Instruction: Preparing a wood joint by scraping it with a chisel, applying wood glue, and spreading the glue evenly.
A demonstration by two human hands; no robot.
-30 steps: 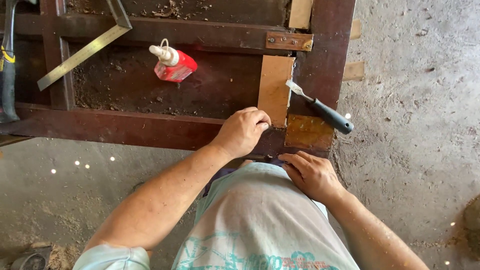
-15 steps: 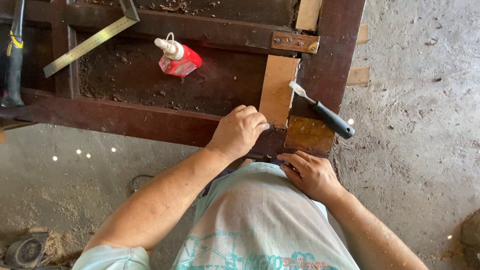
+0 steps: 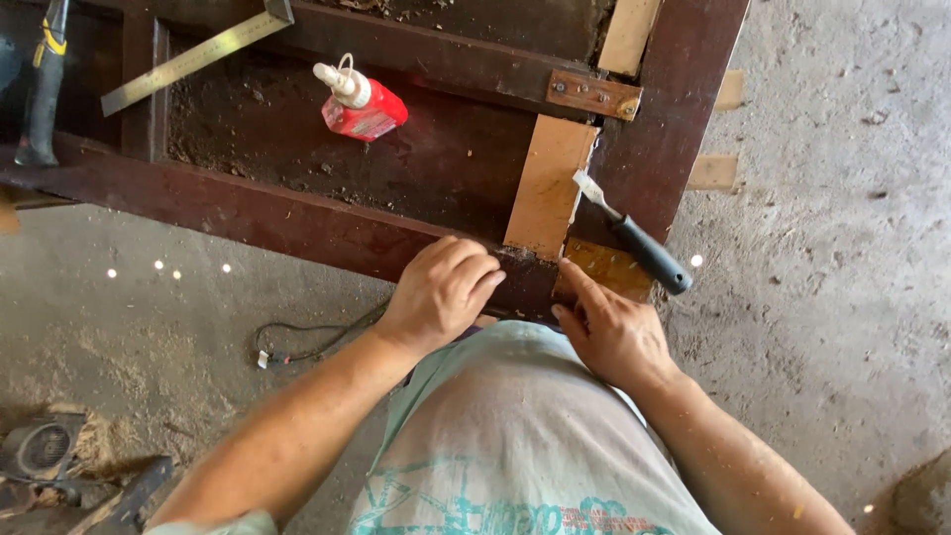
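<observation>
Fingers of the left hand [image 3: 441,292] are curled narrow, knuckles up, pressing on the near rail of the dark door frame [image 3: 248,208]; nothing gripped that I can see. Right hand [image 3: 609,332] sits at 4 o'clock from it, fingers loosely spread, index stretched toward 12 o'clock and touching the frame edge just below the pale wood patch [image 3: 550,188]. It holds nothing.

Change since a second ago: the right hand was lower, tucked by the person's shirt; now its index has come up to the joint at the patch's lower end. The left hand stayed on the rail, barely shifted. So my read is that both hands are now at the same corner joint, feeling or pressing it.

Chisel [image 3: 634,238] with black handle lies untouched at 1 o'clock from the right hand, blade tip on the patch edge. Red glue bottle [image 3: 362,107] lies on its side inside the frame at 11 o'clock from the left hand, well apart. Steel square [image 3: 188,59] is at far 10 o'clock. Metal hinge plate [image 3: 592,94] sits above the patch. Concrete floor [image 3: 832,248] all around, cable [image 3: 317,342] below the rail.
</observation>
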